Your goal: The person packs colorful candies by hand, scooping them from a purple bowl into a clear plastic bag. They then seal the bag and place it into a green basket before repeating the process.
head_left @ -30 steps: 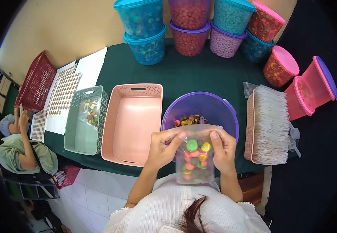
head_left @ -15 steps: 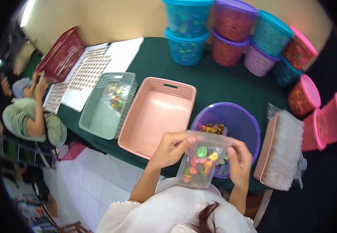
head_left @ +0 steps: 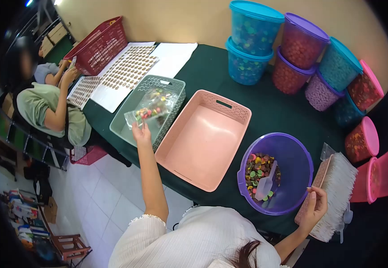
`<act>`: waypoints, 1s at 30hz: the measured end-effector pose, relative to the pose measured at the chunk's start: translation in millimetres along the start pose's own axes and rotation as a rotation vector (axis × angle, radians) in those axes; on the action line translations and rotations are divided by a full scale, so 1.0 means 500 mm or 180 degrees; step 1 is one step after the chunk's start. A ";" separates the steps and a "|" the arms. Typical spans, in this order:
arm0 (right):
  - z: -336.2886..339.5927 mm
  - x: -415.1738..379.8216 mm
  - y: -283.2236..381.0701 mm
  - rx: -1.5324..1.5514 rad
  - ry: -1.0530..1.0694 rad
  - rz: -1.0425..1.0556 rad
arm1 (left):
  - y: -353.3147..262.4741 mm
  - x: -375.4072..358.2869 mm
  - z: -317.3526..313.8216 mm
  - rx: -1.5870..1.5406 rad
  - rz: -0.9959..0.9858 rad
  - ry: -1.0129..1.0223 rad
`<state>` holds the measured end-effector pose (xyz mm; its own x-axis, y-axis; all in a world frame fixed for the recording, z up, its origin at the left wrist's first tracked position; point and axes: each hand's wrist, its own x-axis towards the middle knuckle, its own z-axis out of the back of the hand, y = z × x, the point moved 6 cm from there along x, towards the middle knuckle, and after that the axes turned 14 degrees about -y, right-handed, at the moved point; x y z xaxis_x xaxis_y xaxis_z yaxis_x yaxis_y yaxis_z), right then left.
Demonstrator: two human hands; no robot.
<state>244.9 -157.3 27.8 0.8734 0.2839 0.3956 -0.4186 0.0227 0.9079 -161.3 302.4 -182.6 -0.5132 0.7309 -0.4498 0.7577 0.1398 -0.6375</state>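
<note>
My left hand (head_left: 141, 133) grips the lower edge of a clear plastic bag of colorful candies (head_left: 151, 111). The bag is over the grey-green basket (head_left: 123, 123), where another filled bag lies partly hidden beneath it. My right hand (head_left: 315, 209) is loosely curled, thumb and fingers slightly apart, with nothing visible in it. It hovers beside the pink holder packed with a stack of clear plastic bags (head_left: 337, 196). Left of it stands a purple tub (head_left: 295, 152) with loose candies (head_left: 258, 169) and a translucent scoop (head_left: 264, 185) resting on them.
A pink basket (head_left: 203, 147) stands between the green basket and the tub. Stacked lidded candy buckets (head_left: 249, 58) line the back and right. Sheets with rows of small brown pieces (head_left: 129, 69) lie near a dark red basket (head_left: 102, 49). Another person (head_left: 46, 107) sits at the left.
My left hand has carried the candy bag from in front of my chest to the grey-green basket. My right hand has let go of the bag and moved right, beside the plastic bags.
</note>
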 end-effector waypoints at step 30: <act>0.332 0.185 -0.333 -0.4013 0.0573 0.0620 | 0.096 -0.911 -0.057 0.2196 -0.0325 0.5188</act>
<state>436.7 -294.2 -63.6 0.7673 0.5072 0.3923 -0.5656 0.8237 0.0413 120.4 -4.9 9.3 0.6663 0.6581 0.3507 0.2394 0.2567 -0.9364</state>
